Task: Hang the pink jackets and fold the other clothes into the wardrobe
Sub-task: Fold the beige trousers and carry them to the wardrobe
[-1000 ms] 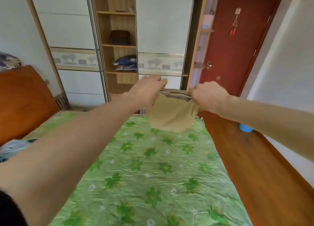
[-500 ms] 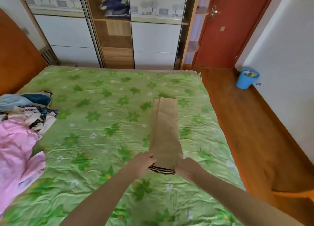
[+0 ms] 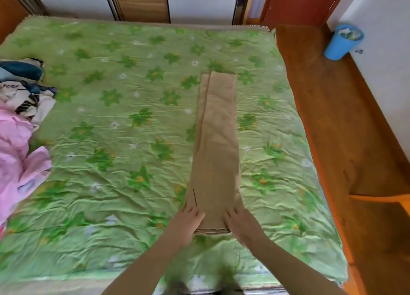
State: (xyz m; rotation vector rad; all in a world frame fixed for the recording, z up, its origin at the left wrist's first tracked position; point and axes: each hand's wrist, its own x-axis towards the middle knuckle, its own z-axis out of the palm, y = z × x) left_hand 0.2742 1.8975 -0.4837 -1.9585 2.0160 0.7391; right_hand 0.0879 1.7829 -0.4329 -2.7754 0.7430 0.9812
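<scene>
Folding step: left hand [image 3: 188, 222] and right hand [image 3: 240, 224], grip open, press flat the tan trousers [image 3: 216, 143]; next, fold them crosswise.

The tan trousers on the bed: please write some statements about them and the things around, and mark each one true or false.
1. The tan trousers lie flat in one long strip on the green bedspread. True.
2. Both hands are at the far end of the trousers. False: the left hand and right hand rest at the near end.
3. The pink jacket lies at the bed's left edge. True.
4. The blue bin stands on the bed. False: it stands on the floor.
</scene>
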